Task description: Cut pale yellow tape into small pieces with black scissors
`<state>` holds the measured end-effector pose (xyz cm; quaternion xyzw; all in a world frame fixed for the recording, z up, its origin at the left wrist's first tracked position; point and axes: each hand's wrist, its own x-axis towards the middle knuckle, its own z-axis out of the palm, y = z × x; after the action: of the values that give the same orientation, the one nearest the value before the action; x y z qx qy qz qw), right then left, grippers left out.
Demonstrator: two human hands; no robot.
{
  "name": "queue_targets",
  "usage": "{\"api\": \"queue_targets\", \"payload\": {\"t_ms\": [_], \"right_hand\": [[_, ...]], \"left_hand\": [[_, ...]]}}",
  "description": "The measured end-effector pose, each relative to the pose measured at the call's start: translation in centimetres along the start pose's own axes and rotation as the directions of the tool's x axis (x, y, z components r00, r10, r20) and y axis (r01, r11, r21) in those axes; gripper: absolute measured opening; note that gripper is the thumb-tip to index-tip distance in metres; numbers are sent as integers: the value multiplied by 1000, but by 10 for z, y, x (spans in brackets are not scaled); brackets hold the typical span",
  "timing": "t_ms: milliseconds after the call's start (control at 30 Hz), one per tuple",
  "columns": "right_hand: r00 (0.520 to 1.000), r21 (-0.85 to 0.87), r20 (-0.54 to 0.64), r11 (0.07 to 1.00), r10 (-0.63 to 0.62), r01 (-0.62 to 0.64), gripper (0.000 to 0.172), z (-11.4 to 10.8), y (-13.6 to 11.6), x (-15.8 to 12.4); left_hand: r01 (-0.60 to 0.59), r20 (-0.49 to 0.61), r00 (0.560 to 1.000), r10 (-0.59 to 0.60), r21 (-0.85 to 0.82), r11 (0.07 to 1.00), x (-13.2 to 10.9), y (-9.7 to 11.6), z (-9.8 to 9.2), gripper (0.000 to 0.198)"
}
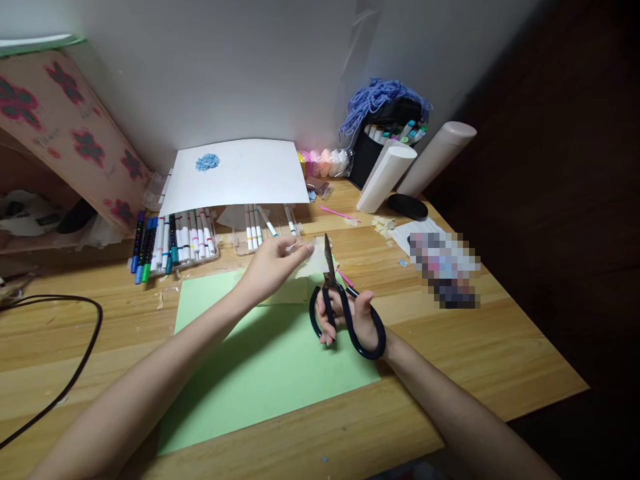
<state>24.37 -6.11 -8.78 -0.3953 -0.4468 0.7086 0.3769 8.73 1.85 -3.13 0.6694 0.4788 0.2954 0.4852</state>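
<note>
Between the thumb and fingers of my left hand [275, 263] is a small pale piece of paper [314, 260]. My right hand [353, 317] has its fingers through the black handles of a pair of scissors [327, 267], whose dark blades point away from me. The blades stand at the right edge of the pale paper; whether they touch it I cannot tell. Under both hands lies a green sheet of paper [260, 360]. A pale yellowish piece [285, 293] rests near its far edge, partly hidden by my left hand.
Several markers [187, 240] lie left of a white sheet [240, 177] bearing a blue patch. Paper scraps [384, 227], a white tube [387, 177] and a pen holder [365, 157] with blue yarn stand to the right. A black cable [97, 327] curves at left.
</note>
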Motion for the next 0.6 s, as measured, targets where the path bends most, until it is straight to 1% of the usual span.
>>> {"api": "queue_targets", "payload": {"t_ms": [233,367,467,533,600], "right_hand": [[999,-61,36,998,24,-21,85,0,-2,-2],[1000,-47,5,999,1,-1,82,-3,3,-1],[1000,-29,2,999,-26,26,79,-5,9,1],[999,-9,16,1000,-29,29,79,-6,10,2],[999,-25,21,999,-36,36,77,-6,11,2]], "left_hand": [[-32,-51,998,34,33,999,0,2,-2,31],[-49,-18,999,51,73,996,-2,4,1,33],[-61,3,998,61,68,996,-3,5,2,32],[-56,1,998,56,63,996,-3,6,2,32],[-39,-15,999,40,56,998,-3,6,2,33]]}}
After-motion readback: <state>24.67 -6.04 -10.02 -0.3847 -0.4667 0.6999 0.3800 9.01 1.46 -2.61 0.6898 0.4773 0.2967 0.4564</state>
